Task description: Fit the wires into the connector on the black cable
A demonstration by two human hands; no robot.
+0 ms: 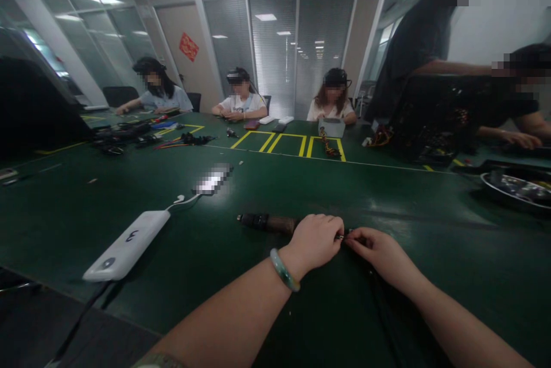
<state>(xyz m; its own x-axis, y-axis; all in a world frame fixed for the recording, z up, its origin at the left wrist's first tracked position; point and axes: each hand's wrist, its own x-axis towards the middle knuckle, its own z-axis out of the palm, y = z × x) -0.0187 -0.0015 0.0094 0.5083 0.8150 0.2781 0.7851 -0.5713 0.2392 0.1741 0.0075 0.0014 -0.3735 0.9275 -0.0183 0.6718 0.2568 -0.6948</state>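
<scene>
An electric screwdriver (pixel 275 224) lies on the green table, its black nose and metal tip pointing left. My left hand (pixel 316 240), with a bangle at the wrist, is closed around its rear end and covers that part. Close beside it, my right hand (pixel 379 250) pinches the end of a black cable (pixel 373 279) between thumb and fingers. A small metal piece shows between the two hands. Whether the cable end is inside the screwdriver is hidden by my fingers.
A white power bank (pixel 129 246) and a lit phone (pixel 213 179), joined by a white cord, lie to the left. Cables (pixel 124 135) are piled beyond. At the right are a round pan of small parts (pixel 520 187) and a black case (pixel 434 118). Several people sit across the table.
</scene>
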